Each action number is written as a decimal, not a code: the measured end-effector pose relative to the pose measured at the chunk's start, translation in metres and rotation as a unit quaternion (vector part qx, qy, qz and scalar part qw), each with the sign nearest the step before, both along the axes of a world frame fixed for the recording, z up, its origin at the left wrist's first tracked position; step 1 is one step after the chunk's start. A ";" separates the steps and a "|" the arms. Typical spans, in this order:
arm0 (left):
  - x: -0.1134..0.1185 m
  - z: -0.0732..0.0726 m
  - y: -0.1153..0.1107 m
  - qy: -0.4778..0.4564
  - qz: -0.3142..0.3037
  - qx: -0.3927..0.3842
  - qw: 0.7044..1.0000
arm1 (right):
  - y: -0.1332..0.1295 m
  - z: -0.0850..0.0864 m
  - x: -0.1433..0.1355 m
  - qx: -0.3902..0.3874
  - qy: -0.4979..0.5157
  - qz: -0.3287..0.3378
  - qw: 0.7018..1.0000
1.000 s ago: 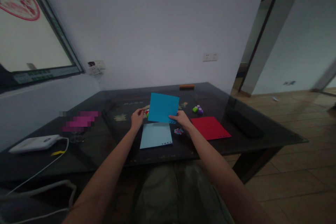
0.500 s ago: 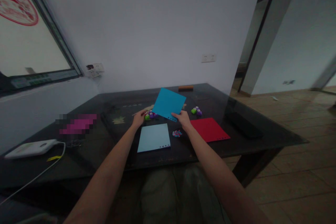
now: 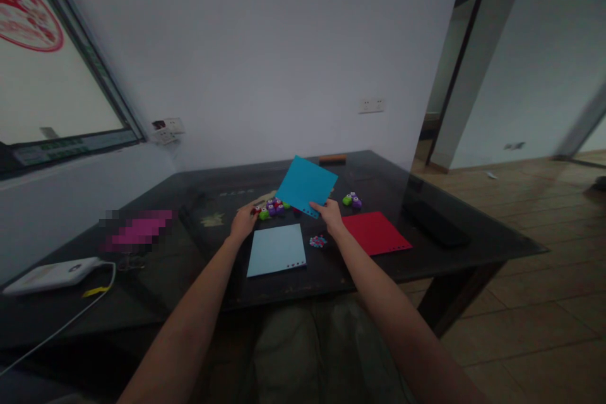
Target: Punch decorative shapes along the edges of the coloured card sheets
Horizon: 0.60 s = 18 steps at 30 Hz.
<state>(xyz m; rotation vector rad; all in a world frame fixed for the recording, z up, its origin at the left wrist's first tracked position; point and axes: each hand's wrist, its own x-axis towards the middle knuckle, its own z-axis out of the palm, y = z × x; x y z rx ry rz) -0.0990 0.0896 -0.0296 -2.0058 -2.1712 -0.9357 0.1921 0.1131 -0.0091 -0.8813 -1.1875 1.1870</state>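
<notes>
My right hand (image 3: 327, 211) is closed on the lower right corner of a blue sheet (image 3: 307, 184) with a row of punched holes. The sheet is held tilted above the table. My left hand (image 3: 243, 222) lies at the left end of a cluster of small toys with eyes (image 3: 272, 207), in red, green and purple. Its fingers look apart and curved beside the toys, though partly hidden. Below lies a pale blue punched sheet (image 3: 277, 251). A small pile of tiny pink, blue and white pieces (image 3: 317, 241) sits to its right.
On the black table (image 3: 199, 265), a red sheet (image 3: 376, 232), several toys with eyes (image 3: 352, 200) and a black flat object (image 3: 438, 224) lie to the right. A brown bar (image 3: 332, 159) is at the back. A white device (image 3: 52, 274) with a cable lies left.
My left hand has shifted left and slightly down, and more of the toy cluster shows beside it. My right hand still holds the blue sheet in nearly the same place. The view has turned slightly.
</notes>
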 end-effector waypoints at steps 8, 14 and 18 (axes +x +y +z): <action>0.009 0.014 -0.015 -0.052 0.094 0.039 0.993 | 0.003 -0.003 0.002 0.003 -0.013 -0.024 1.000; 0.063 0.046 -0.030 -0.266 0.001 0.147 0.953 | 0.001 0.001 0.001 0.002 0.021 -0.034 0.999; 0.116 0.054 -0.037 -0.392 -0.101 0.119 0.907 | -0.002 0.007 0.014 0.016 0.049 -0.062 0.997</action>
